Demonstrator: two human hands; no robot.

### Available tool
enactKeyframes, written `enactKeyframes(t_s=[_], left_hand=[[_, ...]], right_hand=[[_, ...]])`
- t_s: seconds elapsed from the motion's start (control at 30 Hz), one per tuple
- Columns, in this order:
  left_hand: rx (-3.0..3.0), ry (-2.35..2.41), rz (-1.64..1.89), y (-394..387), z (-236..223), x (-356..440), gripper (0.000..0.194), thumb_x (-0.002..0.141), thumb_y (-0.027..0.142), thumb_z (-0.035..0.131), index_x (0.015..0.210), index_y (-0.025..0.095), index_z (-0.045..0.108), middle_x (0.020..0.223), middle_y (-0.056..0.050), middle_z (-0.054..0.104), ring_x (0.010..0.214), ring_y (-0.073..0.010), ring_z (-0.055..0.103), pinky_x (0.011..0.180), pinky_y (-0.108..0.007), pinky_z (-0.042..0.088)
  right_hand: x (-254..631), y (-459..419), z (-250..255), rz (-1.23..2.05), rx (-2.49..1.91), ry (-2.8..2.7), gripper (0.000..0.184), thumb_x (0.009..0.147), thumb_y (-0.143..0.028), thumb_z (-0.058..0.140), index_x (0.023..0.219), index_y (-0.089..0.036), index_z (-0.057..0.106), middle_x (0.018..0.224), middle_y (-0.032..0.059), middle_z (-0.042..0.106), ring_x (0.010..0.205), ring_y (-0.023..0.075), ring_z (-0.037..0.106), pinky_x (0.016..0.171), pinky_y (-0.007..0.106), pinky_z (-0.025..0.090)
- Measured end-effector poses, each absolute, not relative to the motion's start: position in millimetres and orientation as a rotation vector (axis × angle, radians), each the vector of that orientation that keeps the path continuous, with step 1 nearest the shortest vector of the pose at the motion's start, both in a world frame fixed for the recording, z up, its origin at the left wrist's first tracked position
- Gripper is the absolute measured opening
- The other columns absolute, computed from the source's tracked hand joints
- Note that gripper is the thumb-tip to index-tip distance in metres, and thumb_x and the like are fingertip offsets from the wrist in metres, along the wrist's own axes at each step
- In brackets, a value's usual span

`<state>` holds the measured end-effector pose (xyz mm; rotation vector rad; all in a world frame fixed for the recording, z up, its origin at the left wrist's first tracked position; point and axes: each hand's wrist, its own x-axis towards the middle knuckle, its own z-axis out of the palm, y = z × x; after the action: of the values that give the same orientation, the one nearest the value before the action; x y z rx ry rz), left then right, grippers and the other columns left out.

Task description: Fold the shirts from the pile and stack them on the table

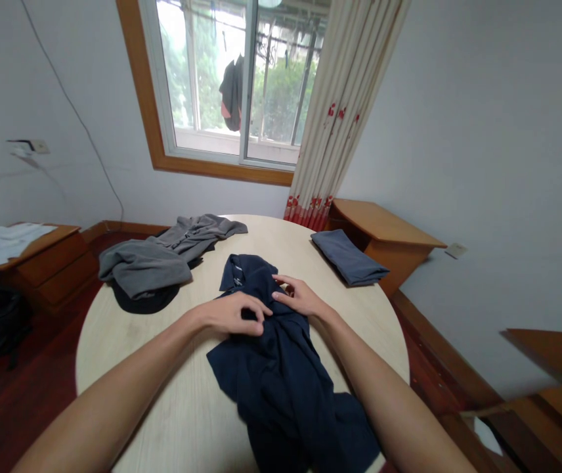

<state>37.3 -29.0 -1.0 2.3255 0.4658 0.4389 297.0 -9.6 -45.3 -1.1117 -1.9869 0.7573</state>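
The lower end of the navy collared shirt (285, 368) runs out of sight at the bottom of the view, and the left hand (234, 314) covers part of its upper body. I can't make out what lies inside the bunched folds, or whether either hand pinches any cloth: the left has thumb and forefinger curled close together over the shirt, the right (301, 297) has bent fingers and thumb at its other side, near the collar. The shirt lies lengthwise on the round table (192, 407), dark, rumpled and twisted at the middle, collar towards the window (212, 98). A grey garment (150, 266) partly hides something black (148, 302); opposite sits a folded blue-grey cloth (350, 256).
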Motion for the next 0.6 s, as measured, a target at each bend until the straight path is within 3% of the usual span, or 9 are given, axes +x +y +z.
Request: enactKeyframes(t_s=[0.1,0.23,0.4,0.53,0.6], left_hand=[[2.327,0.772,0.965,-15,-11,35,0.031,0.093,0.046,0.057,0.086,0.02,0.072,0.105,-0.01,0.075,0.1,-0.024,0.07,0.097,-0.041,0.052],[2.415,0.99,1.152,12,-35,17,0.031,0.088,0.04,0.062,0.109,0.019,0.07,0.129,-0.015,0.066,0.123,-0.0298,0.059,0.11,-0.05,0.044],[2.452,1.127,0.929,31,-61,3,0.055,0.08,0.037,0.07,0.131,0.018,0.062,0.144,-0.016,0.057,0.133,-0.0345,0.052,0.114,-0.054,0.039],[2.478,1.129,0.86,31,-70,11,0.052,0.081,0.029,0.066,0.132,0.019,0.061,0.142,-0.016,0.059,0.131,-0.0325,0.054,0.114,-0.053,0.039],[2.482,1.134,0.867,29,-68,15,0.045,0.081,0.025,0.064,0.126,0.02,0.064,0.139,-0.014,0.061,0.129,-0.0306,0.056,0.113,-0.052,0.041]], right_hand=[[300,-5,-46,0.649,-1.137,-1.995,0.039,0.083,-0.043,0.067,0.112,-0.017,0.073,0.101,0.0083,0.075,0.068,0.0155,0.06,0.066,0.03,0.05],[315,6,-50,0.469,-1.326,-1.814,0.024,0.085,-0.033,0.058,0.095,-0.018,0.074,0.086,0.0056,0.074,0.068,0.0168,0.061,0.066,0.031,0.05],[314,4,-43,0.278,-1.27,-1.708,0.034,0.089,-0.035,0.055,0.115,-0.018,0.069,0.113,0.0123,0.069,0.086,0.0209,0.065,0.079,0.037,0.055],[295,-9,-39,0.277,-1.062,-2.098,0.058,0.083,-0.043,0.07,0.135,-0.021,0.059,0.13,0.0135,0.061,0.116,0.0272,0.059,0.103,0.046,0.046],[287,-13,-39,0.29,-1.051,-2.237,0.068,0.078,-0.04,0.075,0.14,-0.02,0.055,0.133,0.0149,0.058,0.121,0.0294,0.055,0.107,0.048,0.043]])
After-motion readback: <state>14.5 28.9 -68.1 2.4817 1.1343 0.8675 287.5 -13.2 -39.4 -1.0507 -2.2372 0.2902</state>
